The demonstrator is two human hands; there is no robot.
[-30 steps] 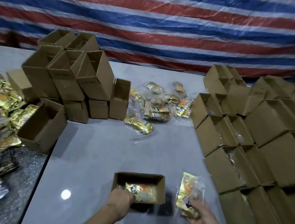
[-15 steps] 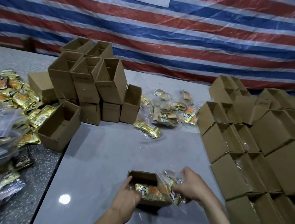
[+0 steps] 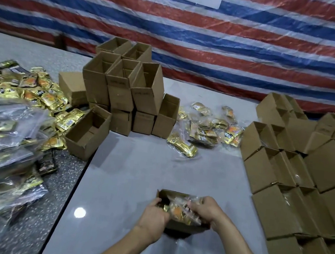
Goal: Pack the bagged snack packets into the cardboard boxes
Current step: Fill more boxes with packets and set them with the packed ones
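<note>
Obs.: small open brown cardboard box (image 3: 187, 228) sits on the pale grey tabletop (image 3: 135, 175), directly in front of the person. Clear plastic bag of gold-and-orange snack packets (image 3: 179, 211) is partly inside it, its top bulging above the rim.

Left hand (image 3: 155, 214) is at the box's left wall, fingers (image 3: 158, 201) curled over that edge and gripping it. Right hand (image 3: 205, 209) is on top of the bag, fingers curled into the plastic, gripping and pressing down. Its fingertips are hidden in the film.

Judgement: the step in hand is seating the bag, which is not yet flush.

Risks:
1. The bag looks bulky against the opening. A hard push could bow a wall or burst the thin film.
2. Slack plastic may catch over the rim and stop the box closing.
3. The tabletop looks glossy. If the left grip slackens, the box could skid away.
4. Rows of filled brown boxes (image 3: 282, 183) stand near on the right. A sweeping elbow might topple them.
</note>
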